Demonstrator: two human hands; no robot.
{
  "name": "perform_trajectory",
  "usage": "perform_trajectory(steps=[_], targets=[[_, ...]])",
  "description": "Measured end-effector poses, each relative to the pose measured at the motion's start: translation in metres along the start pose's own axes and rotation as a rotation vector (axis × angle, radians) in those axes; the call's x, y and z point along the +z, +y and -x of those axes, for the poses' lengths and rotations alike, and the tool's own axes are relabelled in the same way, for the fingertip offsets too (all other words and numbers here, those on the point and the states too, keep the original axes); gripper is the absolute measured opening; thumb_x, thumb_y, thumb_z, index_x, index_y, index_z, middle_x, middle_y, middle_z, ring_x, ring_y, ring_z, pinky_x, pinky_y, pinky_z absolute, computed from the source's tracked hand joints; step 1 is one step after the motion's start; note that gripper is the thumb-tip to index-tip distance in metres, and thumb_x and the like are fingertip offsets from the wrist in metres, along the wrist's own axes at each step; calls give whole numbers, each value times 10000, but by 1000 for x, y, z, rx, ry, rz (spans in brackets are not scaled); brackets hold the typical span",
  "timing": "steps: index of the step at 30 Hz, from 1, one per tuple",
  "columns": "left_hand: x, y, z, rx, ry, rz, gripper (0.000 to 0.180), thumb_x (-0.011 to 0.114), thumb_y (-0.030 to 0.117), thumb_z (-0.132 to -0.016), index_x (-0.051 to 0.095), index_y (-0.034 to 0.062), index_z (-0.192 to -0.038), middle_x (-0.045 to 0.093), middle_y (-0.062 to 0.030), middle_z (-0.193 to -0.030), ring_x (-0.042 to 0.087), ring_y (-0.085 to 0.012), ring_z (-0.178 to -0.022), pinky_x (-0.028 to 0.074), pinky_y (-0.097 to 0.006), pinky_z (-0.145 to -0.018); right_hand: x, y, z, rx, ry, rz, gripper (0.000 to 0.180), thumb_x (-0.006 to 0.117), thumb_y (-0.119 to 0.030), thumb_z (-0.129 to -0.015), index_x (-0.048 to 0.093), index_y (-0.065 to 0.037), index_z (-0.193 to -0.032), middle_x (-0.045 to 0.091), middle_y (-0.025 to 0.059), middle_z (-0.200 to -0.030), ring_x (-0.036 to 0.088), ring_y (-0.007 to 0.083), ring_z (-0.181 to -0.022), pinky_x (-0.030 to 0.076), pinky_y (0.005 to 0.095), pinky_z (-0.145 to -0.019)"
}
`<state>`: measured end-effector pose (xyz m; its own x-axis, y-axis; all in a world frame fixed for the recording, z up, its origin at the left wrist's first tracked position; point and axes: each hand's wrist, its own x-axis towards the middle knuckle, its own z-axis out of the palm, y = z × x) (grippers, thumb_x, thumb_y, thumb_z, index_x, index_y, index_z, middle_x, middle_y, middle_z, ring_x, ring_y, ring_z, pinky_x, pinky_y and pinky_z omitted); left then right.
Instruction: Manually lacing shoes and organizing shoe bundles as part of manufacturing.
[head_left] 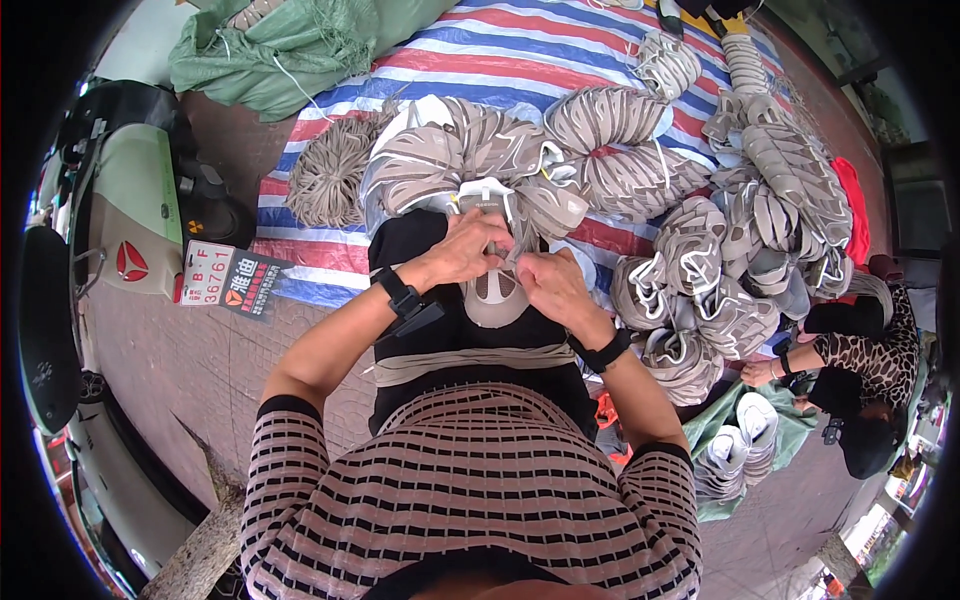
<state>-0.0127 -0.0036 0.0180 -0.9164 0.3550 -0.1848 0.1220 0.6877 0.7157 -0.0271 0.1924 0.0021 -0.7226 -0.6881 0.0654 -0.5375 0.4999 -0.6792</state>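
A beige and grey shoe upper [495, 304] lies across my lap, its rounded toe toward me and its white-lined opening away from me. Over its lacing area, my left hand [474, 246] is closed, with thumb and fingers pinched together. What they pinch is too small to make out, and the hand hides part of the upper. My right hand [556, 287] is closed on the right edge of the same upper, fingertips close to those of my left hand. Just beyond lies a long row of nested shoe uppers [480, 135], reaching my knees.
A bundle of grey-beige laces [335, 172] rests on the striped tarp [470, 50]. More stacked uppers [700, 260] are heaped at the right. Beside them a co-worker's hand [762, 371] reaches in. A parked scooter [135, 215] stands left; a green sack [270, 60] lies far left.
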Motion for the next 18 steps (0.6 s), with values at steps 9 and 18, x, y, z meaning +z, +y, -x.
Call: perform_trajectory(steps=[9, 18], targets=[[8, 0, -12, 156, 93, 95, 214, 618, -31, -650, 611, 8, -861, 547, -96, -854, 521, -286, -891, 421, -378, -796, 25, -10, -13, 61, 164, 381, 115, 607, -163, -692, 612, -57, -735, 638, 102, -672, 620, 283, -647, 408, 406, -730], [0, -14, 1, 275, 94, 107, 176, 574, -64, -703, 599, -7, -867, 578, -132, -948, 552, -307, -907, 447, -360, -777, 2, 11, -42, -299, 206, 187, 313, 649, -220, -689, 522, -195, -974, 490, 73, -906, 520, 279, -883, 359, 447, -749]])
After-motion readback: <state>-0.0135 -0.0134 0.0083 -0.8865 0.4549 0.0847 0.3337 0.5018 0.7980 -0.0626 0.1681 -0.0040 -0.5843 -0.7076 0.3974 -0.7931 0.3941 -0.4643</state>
